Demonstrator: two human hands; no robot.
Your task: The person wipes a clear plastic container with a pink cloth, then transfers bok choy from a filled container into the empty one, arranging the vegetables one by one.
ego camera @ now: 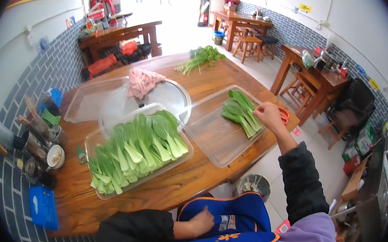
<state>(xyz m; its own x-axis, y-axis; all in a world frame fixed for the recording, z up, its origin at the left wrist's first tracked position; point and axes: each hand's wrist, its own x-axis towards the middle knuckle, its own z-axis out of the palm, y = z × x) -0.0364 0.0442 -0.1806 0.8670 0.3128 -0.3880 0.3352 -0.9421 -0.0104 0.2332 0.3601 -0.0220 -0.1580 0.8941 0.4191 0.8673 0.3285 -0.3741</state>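
My right hand (267, 114) is at the right side of a clear plastic tray (210, 144), its fingertips on the leafy bok choy pieces (241, 112) lying there; whether it grips one cannot be told. My left hand (202, 222) rests over the blue apron (238, 206) on my lap, holding nothing that shows. To the left, a clear plastic container (186, 153) is heaped with bok choy (139, 144), stems towards me. Red-handled scissors (284, 115) lie just beyond my right hand, partly hidden by it.
Behind the container are a round metal lid (182, 95), a pink cloth (143, 82) and an empty clear tray (80, 102). Leafy herbs (203, 58) lie at the wooden table's (173, 190) far end. A white bowl (56, 156) and blue box (43, 207) stand left; a bin (254, 185) stands below.
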